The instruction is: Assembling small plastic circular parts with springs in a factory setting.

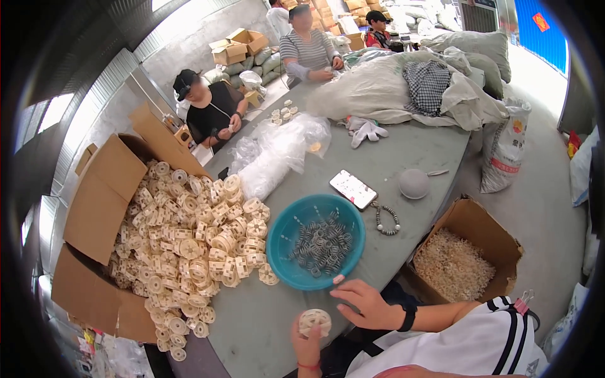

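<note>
Low in the view, my left hand (306,345) is wrapped round a cream plastic wheel-shaped part (315,322) with cut-outs in its face. My right hand (364,303) hovers by the near edge of a teal plastic basin (275,255), its fingers apart and nothing visible in them. A small pale pink piece (338,279) shows at the basin's rim beside those fingers; what it is I cannot make out. Inside the basin lies a heap of metal coil springs (321,246). Left of it, many similar cream plastic parts (189,249) spill from a tipped cardboard box (104,198).
Beyond the basin lie a phone (353,189), a bead bracelet (387,220) and a round grey object (413,184). Plastic bags (277,160) and large sacks (372,88) cover the far table. A box of small pale pieces (455,264) stands at right. Other people work across the table.
</note>
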The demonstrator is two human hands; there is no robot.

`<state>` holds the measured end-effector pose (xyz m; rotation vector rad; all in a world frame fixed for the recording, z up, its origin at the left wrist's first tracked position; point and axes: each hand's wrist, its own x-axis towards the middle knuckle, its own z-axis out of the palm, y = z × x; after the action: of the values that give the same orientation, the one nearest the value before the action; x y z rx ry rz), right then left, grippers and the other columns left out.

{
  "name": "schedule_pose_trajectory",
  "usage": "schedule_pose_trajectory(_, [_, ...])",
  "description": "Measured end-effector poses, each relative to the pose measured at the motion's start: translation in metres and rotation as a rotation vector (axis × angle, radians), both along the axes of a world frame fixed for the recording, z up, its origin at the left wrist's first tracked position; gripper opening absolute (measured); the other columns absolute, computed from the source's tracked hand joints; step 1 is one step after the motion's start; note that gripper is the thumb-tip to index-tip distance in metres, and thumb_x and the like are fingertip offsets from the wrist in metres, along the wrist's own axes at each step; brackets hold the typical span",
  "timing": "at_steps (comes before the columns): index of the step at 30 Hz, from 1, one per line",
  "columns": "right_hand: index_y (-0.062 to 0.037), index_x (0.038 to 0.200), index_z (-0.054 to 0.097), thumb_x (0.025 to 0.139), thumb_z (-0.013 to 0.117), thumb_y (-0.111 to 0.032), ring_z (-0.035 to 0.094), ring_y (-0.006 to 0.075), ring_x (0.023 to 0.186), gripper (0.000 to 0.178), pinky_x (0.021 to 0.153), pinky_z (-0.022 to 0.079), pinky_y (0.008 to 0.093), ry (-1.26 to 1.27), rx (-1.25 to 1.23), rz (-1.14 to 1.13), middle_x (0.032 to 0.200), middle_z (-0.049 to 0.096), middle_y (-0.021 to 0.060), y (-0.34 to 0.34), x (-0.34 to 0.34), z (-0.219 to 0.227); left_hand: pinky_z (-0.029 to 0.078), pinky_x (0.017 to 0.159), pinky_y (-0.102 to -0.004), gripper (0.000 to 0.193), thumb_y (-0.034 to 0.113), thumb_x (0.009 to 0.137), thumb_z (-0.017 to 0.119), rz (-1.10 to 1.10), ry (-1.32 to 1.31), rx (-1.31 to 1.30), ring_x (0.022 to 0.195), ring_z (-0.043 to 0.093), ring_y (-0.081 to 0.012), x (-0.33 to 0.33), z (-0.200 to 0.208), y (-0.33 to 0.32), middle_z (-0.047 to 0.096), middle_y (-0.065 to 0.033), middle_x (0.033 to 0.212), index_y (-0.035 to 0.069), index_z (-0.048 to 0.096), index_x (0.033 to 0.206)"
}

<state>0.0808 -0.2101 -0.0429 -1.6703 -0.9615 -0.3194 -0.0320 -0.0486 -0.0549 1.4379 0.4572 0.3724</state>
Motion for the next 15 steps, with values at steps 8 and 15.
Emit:
schedule_pose_trajectory(8, [-0.0040, 0.104, 0.057, 0.074, 0.062, -0.017, 0.056, 0.0221, 0.084, 0.033, 0.097, 0.035, 0.0470, -0.300, -0.536, -0.052, 0.084, 0.057, 0.0057, 0.052, 0.043, -0.010, 0.053, 0.070, -0.0387, 0.048, 0.018, 0.081, 0.060, 0.091, -0.107, -0.294, 0.090, 0.058, -0.0243, 0.006, -0.020, 0.038, 0.053, -0.0137, 0.105, 0.000, 0.038, 0.120])
schedule_pose_trajectory(15, [-0.0027, 0.102, 0.057, 0.073, 0.055, -0.015, 0.055, 0.0204, 0.078, 0.032, 0.093, 0.039, 0.0407, -0.418, -0.432, 0.170, 0.076, 0.053, 0.0034, 0.056, 0.014, -0.025, 0.055, 0.064, -0.0401, 0.053, 0.022, 0.080, 0.063, 0.090, -0.245, -0.318, 0.086, 0.059, -0.0257, 0.002, -0.002, 0.040, 0.053, -0.0130, 0.102, 0.001, 0.036, 0.120])
